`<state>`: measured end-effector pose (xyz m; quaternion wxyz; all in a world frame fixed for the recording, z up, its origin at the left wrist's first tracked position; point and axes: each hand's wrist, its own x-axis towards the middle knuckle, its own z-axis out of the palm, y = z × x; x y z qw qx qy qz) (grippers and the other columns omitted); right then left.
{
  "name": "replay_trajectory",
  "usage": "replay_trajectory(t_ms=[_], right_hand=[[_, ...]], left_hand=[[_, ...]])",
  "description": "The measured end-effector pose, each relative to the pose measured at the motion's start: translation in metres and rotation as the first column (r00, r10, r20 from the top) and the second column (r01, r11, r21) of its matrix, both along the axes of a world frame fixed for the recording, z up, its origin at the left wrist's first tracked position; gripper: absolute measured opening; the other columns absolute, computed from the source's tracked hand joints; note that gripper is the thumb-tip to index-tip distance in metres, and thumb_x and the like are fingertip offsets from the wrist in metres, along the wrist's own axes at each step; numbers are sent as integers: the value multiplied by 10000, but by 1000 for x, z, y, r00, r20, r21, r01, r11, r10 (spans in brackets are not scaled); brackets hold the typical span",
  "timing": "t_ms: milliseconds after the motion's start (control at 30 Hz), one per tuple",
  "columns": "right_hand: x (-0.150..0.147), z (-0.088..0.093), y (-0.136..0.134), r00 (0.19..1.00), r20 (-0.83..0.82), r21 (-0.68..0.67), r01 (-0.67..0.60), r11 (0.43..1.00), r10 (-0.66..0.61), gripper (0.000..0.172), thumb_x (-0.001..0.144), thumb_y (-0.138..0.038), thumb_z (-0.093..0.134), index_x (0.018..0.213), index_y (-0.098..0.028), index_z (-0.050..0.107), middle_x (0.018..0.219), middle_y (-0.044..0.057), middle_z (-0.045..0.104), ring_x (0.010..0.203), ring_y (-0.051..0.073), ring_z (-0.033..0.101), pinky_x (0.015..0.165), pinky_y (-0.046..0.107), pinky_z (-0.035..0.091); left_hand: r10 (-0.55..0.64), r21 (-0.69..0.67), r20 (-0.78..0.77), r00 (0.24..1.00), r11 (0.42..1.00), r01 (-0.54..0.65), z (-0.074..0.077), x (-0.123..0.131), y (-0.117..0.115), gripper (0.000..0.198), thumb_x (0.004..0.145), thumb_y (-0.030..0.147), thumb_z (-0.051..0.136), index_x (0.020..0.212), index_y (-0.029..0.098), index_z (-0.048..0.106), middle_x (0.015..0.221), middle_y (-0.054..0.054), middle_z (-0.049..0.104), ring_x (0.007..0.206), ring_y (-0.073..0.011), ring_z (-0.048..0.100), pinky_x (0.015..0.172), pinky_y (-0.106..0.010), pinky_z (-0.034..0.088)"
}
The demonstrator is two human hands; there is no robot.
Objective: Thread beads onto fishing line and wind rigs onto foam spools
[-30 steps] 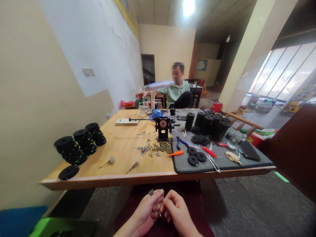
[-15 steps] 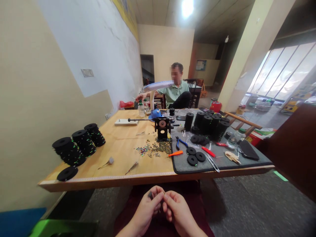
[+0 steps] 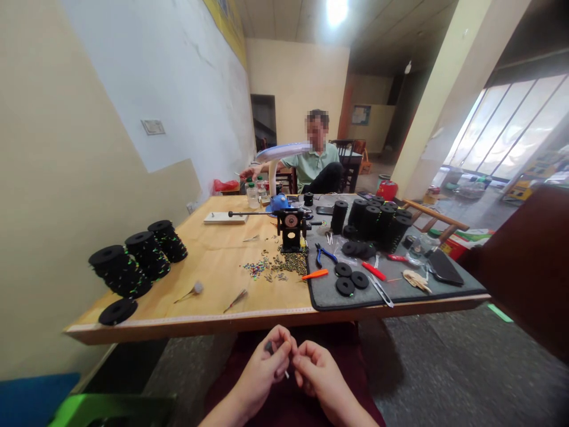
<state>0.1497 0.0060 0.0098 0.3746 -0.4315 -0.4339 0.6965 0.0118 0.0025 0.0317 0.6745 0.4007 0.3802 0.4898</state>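
My left hand [image 3: 269, 362] and my right hand [image 3: 316, 369] meet fingertip to fingertip over my lap, below the table's front edge. Both are closed in a pinch. Whatever the fingertips pinch is too small to make out. A small dark piece [image 3: 268, 347] shows at my left index finger, and a short pale tip [image 3: 287, 374] sticks out under that hand. On the table nearest to my hands lie tweezers [image 3: 235, 300] and a thin tool with a pale round end [image 3: 197, 289].
Black foam spools [image 3: 142, 252] stand stacked at the left, more spools [image 3: 368, 219] at the right. A black hand-cranked winder [image 3: 291, 228] stands mid-table beside loose metal parts [image 3: 291, 261] and coloured beads [image 3: 255, 268]. Pliers [image 3: 326, 255] lie on the grey mat [image 3: 329, 299]. A person [image 3: 315, 163] sits opposite.
My hands have risen slightly and drawn a little apart, still touching at the fingertips. The pale tip under my left hand now shows. The view has shifted slightly.
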Motion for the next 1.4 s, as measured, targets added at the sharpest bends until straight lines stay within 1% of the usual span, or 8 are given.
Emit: replay_trajectory(t_ms=[133, 333, 600, 867, 1067, 1167, 1333, 1400], right_hand=[[5, 3, -2, 995, 97, 176, -31, 984, 14, 350, 749, -496, 622, 704, -160, 531, 494, -49, 519, 400, 50, 335, 408, 178, 235], [12, 17, -7, 988, 157, 394, -53, 917, -10, 280, 856, -416, 533, 771, -156, 591, 596, -12, 552, 529, 95, 442, 512, 205, 342], [19, 11, -2, 982, 183, 476, -42, 878, -53, 243, 872, -371, 518, 742, -172, 572, 612, -2, 597, 592, 125, 513, 611, 230, 396], [26, -11, 8, 971, 227, 499, -49, 865, -76, 246, 879, -364, 505, 740, -174, 576, 622, 1, 606, 580, 127, 517, 600, 234, 399], [30, -23, 10, 969, 235, 472, -50, 880, -71, 273, 873, -396, 510, 742, -172, 594, 645, 16, 633, 619, 142, 544, 579, 232, 405], [29, -22, 10, 977, 211, 427, -61, 902, -34, 297, 866, -424, 515, 765, -165, 618, 710, 37, 674, 605, 139, 550, 539, 225, 401], [27, 5, 10, 998, 28, 362, -61, 930, 54, 379, 814, -460, 591, 1072, -182, 588, 906, 71, 687, 767, 178, 611, 609, 249, 446], [24, 21, 10, 993, -89, 319, -42, 947, 74, 393, 815, -481, 579, 1069, -181, 567, 900, 73, 675, 802, 188, 628, 632, 258, 461]], left_hand=[[6, -37, 92, 996, 999, -3, 8, 1, 0, 252, 773, 358, 663, 735, 184, 485, 583, 57, 458, 459, -47, 330, 396, -159, 241], [-25, -100, 298, 954, 993, 58, 28, 3, 1, 209, 786, 274, 663, 726, 169, 493, 570, 58, 442, 440, -29, 286, 378, -129, 220], [-8, -130, 545, 839, 987, 94, 68, -3, 2, 167, 726, 136, 719, 749, 143, 554, 602, 55, 428, 444, -7, 323, 356, -82, 223], [33, -121, 632, 775, 991, 56, 85, -12, 3, 138, 741, 64, 680, 735, 117, 552, 607, 60, 387, 445, 3, 354, 354, -66, 262], [25, -93, 594, 804, 995, 38, 93, -15, 4, 154, 751, 99, 667, 730, 137, 520, 616, 67, 356, 444, -3, 333, 359, -62, 267], [-14, -83, 510, 860, 994, 65, 93, -7, 7, 186, 736, 159, 699, 724, 157, 514, 610, 63, 382, 446, -16, 314, 357, -76, 236], [-76, -66, 213, 974, 994, 92, 80, 11, 12, 234, 736, 283, 711, 700, 162, 514, 600, 46, 465, 461, -32, 336, 400, -127, 242], [-67, -30, 76, 995, 997, 70, 73, 13, 14, 265, 732, 339, 706, 690, 163, 512, 585, 46, 478, 457, -38, 354, 406, -145, 249]])
